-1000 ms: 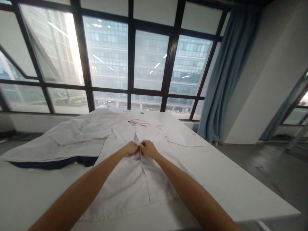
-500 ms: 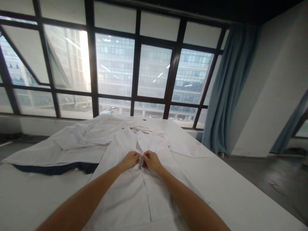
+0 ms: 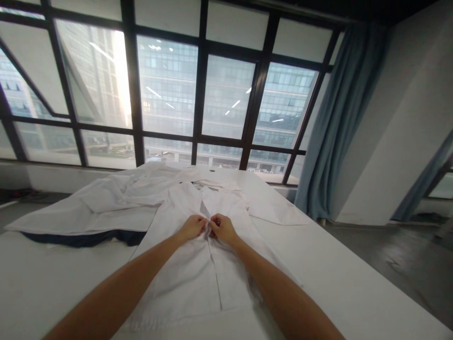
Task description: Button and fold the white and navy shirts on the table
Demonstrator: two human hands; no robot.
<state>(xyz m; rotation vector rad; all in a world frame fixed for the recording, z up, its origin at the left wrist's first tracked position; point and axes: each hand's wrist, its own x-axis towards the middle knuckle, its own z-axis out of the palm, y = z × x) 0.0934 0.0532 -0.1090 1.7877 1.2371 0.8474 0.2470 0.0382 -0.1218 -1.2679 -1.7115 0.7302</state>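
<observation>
A white coat lies flat and face up on the white table, collar toward the window. My left hand and my right hand meet at the coat's front opening, just below the collar. Both pinch the fabric edges of the placket, fingers curled and touching. Whatever is between the fingertips is too small to make out.
Another white garment is spread to the left, overlapping a dark blue cloth. Large windows fill the far wall behind the table. A blue curtain hangs at the right. Grey floor lies beyond the table's right edge.
Both hands stay pinched at the same spot on the coat front. Only the head view has shifted slightly.
</observation>
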